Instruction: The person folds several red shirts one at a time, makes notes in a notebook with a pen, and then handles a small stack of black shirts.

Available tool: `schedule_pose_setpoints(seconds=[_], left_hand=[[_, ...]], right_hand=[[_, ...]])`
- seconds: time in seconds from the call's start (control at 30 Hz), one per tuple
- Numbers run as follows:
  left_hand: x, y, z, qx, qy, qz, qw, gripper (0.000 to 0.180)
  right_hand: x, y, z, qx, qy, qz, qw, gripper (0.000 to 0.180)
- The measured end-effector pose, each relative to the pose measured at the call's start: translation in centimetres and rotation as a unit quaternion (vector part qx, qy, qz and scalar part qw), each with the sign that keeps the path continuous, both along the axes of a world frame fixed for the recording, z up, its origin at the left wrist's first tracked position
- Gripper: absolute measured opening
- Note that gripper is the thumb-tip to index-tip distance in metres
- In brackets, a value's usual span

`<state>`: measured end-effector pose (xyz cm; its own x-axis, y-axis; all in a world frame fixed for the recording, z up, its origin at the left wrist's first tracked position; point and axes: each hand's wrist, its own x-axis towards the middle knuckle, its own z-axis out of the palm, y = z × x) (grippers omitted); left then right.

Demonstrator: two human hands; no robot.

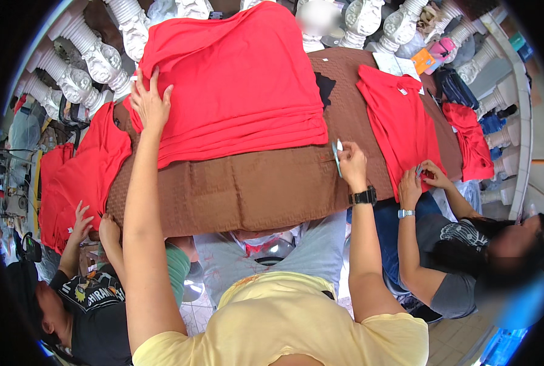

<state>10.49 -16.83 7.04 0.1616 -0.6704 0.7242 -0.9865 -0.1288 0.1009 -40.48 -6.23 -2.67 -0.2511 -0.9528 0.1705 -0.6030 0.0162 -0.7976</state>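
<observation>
The red cloth (235,85) already lies in layers on the brown-covered worktop (211,192), far edge loosely rumpled; the left hand (152,107) rests spread-fingered on it, the right hand (352,163) grasping a small pale-blue tool (337,157) alongside.

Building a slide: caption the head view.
Left hand on stacked red cloth; right hand holds a small pale tool nearby.

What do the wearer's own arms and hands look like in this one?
The yellow shirt has short sleeves, leaving the lower arms uncovered. The left hand wears no glove, and nothing shows around its wrist. The right hand is also gloveless, with a black wristwatch strapped at its wrist.
</observation>
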Motion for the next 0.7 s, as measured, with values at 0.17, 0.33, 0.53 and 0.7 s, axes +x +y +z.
schedule_pose_setpoints(seconds=[0.17,0.33,0.53,0.7], left_hand=[[2.1,-1.3,0.7,0.045,0.070,-0.036,0.996,0.060],[1.0,-0.1,4.0,-0.066,0.032,-0.067,0.995,0.030],[2.1,2.6,6.6,-0.065,0.056,-0.155,0.984,0.032],[0.9,3.6,7.9,-0.024,0.025,-0.173,0.984,0.029]], right_hand=[[1.0,-4.9,0.8,0.001,0.069,0.022,0.997,0.026],[0.3,-6.3,0.8,0.082,0.141,0.018,0.986,0.028],[5.6,-14.5,6.8,-0.196,0.151,0.070,0.966,0.034],[10.4,-30.9,12.4,-0.275,0.128,0.057,0.951,0.036]])
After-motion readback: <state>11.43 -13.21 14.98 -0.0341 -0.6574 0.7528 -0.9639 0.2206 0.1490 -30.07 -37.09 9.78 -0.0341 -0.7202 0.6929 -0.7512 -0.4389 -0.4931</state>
